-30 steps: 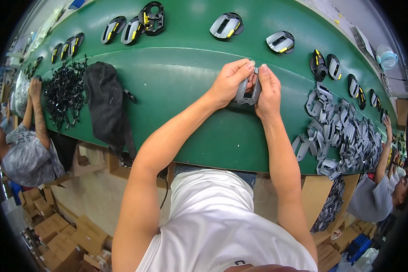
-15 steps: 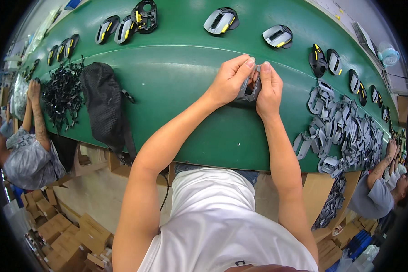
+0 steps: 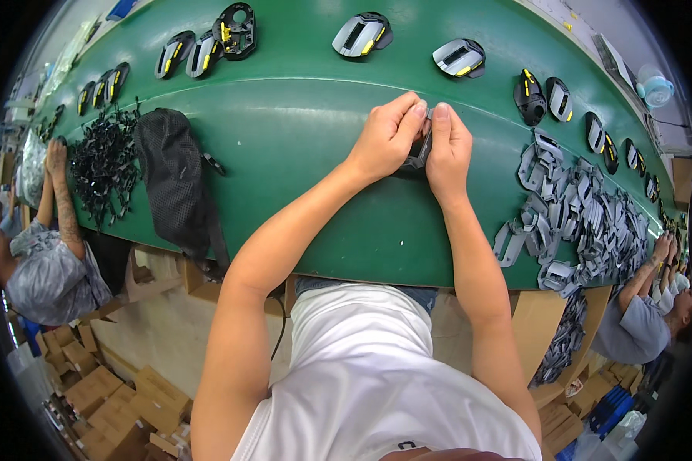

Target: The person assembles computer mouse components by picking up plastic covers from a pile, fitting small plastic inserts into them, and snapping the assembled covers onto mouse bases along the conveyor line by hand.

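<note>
Both hands meet over the green work surface (image 3: 315,230), holding one grey plastic mouse shell (image 3: 416,162) between them. My left hand (image 3: 387,138) pinches its left side with thumb and fingers. The right side is gripped by my right hand (image 3: 449,154), thumb pointing away from me along the top edge. Fingers hide much of the shell, and the undersides of both hands do not show. To the right of my right hand lies a heap of similar grey shells (image 3: 588,219).
Grey, black and yellow computer mice (image 3: 362,35) lie spaced along the far strip. At left are a black mesh bag (image 3: 171,180) and a pile of small black parts (image 3: 104,165). Co-workers sit at both sides. Cardboard boxes (image 3: 123,403) stand on the floor.
Computer mice on the far strip sit slightly farther left. The shell has turned a little between my hands, showing less of its inside; both hands still hold it.
</note>
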`<control>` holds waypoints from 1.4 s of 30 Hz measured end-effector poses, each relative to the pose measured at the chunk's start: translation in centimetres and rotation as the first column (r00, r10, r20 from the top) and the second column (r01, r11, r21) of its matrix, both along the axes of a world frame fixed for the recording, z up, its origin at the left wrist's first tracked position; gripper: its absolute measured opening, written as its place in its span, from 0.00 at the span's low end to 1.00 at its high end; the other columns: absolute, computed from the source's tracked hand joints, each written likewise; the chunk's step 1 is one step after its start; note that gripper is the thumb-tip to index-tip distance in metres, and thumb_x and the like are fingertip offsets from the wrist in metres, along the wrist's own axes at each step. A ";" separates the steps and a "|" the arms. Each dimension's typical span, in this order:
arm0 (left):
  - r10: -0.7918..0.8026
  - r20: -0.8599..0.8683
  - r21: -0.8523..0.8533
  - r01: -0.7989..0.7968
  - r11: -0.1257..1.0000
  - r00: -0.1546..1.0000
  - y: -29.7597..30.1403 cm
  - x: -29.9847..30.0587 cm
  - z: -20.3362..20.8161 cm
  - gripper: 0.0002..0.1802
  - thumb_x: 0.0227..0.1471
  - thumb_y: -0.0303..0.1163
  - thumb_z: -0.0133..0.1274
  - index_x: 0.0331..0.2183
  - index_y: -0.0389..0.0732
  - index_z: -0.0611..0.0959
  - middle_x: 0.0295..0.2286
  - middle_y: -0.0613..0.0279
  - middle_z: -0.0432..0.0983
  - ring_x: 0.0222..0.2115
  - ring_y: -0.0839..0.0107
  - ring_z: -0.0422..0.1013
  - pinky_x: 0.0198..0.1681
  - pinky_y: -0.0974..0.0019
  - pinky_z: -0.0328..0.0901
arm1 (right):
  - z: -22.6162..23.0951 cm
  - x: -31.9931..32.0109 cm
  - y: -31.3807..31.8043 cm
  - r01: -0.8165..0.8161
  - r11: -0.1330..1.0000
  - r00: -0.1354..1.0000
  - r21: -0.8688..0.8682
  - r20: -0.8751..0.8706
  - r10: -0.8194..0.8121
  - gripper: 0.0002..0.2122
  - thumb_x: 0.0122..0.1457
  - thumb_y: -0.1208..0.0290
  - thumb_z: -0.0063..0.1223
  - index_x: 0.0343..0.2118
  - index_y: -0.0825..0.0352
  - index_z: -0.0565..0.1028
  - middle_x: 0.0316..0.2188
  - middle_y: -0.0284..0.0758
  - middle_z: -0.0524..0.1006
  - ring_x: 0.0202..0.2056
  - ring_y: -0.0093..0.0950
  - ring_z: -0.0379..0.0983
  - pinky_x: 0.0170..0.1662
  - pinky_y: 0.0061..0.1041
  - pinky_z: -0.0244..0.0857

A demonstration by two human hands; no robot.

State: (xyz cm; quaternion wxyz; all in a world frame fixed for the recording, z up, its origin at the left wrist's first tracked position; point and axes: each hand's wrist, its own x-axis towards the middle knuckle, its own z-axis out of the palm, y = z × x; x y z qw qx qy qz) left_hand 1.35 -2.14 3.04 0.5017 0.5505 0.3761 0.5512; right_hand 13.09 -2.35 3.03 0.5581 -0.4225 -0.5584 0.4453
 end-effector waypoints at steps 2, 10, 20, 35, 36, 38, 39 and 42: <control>0.008 -0.044 0.037 -0.007 0.999 0.999 -0.2 0.4 0.1 0.13 0.60 0.33 0.41 0.24 0.38 0.68 0.17 0.73 0.60 0.18 0.85 0.54 0.20 0.76 0.52 | -0.1 0.3 0.2 0.022 0.999 0.997 0.036 0.079 -0.025 0.17 0.65 0.64 0.37 0.22 0.69 0.65 0.15 0.27 0.62 0.21 0.16 0.54 0.23 0.20 0.52; 0.028 -0.016 0.055 -0.027 0.998 0.999 -0.3 0.4 -0.1 0.14 0.59 0.32 0.42 0.23 0.37 0.68 0.15 0.69 0.62 0.17 0.82 0.56 0.19 0.74 0.54 | 0.3 -0.2 0.0 0.072 0.996 0.986 0.057 0.148 -0.080 0.18 0.65 0.64 0.37 0.21 0.71 0.64 0.13 0.31 0.60 0.19 0.19 0.53 0.22 0.24 0.52; 0.009 0.154 -0.117 0.009 0.993 0.988 -0.2 0.8 -0.3 0.15 0.58 0.31 0.42 0.21 0.37 0.68 0.14 0.68 0.64 0.16 0.82 0.56 0.19 0.73 0.54 | 0.4 -0.2 -0.1 0.079 0.983 0.962 0.166 0.247 -0.120 0.16 0.64 0.67 0.39 0.21 0.71 0.64 0.12 0.35 0.62 0.16 0.22 0.54 0.21 0.26 0.53; 0.165 -0.057 0.127 -0.157 0.979 0.985 -0.7 1.0 0.1 0.15 0.59 0.33 0.41 0.23 0.36 0.70 0.15 0.68 0.64 0.17 0.82 0.58 0.19 0.75 0.55 | 0.3 -0.2 -0.3 0.039 0.996 0.998 0.075 0.043 -0.042 0.18 0.66 0.63 0.36 0.20 0.68 0.63 0.16 0.25 0.60 0.21 0.14 0.53 0.23 0.18 0.50; 0.168 -0.087 0.132 -0.156 0.979 0.982 -0.9 0.9 0.2 0.15 0.59 0.33 0.42 0.23 0.35 0.70 0.15 0.67 0.65 0.17 0.82 0.58 0.19 0.74 0.55 | 0.3 -0.3 -0.3 0.036 0.997 0.998 0.072 0.043 -0.039 0.18 0.66 0.63 0.36 0.20 0.68 0.63 0.16 0.25 0.60 0.21 0.14 0.53 0.23 0.18 0.50; 0.183 -0.079 0.163 -0.168 0.972 0.980 -1.0 0.9 0.2 0.15 0.59 0.33 0.41 0.23 0.35 0.70 0.14 0.66 0.64 0.17 0.82 0.58 0.19 0.74 0.55 | 0.4 -0.3 -0.4 0.023 0.999 1.000 0.048 0.017 -0.024 0.18 0.66 0.63 0.37 0.20 0.68 0.63 0.16 0.25 0.60 0.21 0.14 0.53 0.23 0.18 0.50; 0.193 -0.068 0.199 -0.176 0.964 0.979 -1.0 0.9 0.2 0.15 0.59 0.33 0.41 0.23 0.35 0.70 0.14 0.66 0.64 0.16 0.81 0.58 0.19 0.73 0.55 | 0.2 -0.3 -0.3 0.026 0.999 1.000 0.046 0.017 -0.026 0.18 0.66 0.63 0.37 0.20 0.68 0.63 0.16 0.25 0.60 0.21 0.14 0.53 0.23 0.18 0.50; 0.201 -0.058 0.188 -0.187 0.964 0.978 -1.1 1.0 0.4 0.14 0.59 0.32 0.41 0.23 0.35 0.70 0.14 0.66 0.64 0.16 0.81 0.58 0.19 0.73 0.55 | -0.2 -0.4 -0.2 0.026 0.999 0.998 -0.045 -0.051 -0.029 0.18 0.66 0.63 0.37 0.20 0.68 0.63 0.16 0.24 0.60 0.21 0.14 0.52 0.23 0.18 0.50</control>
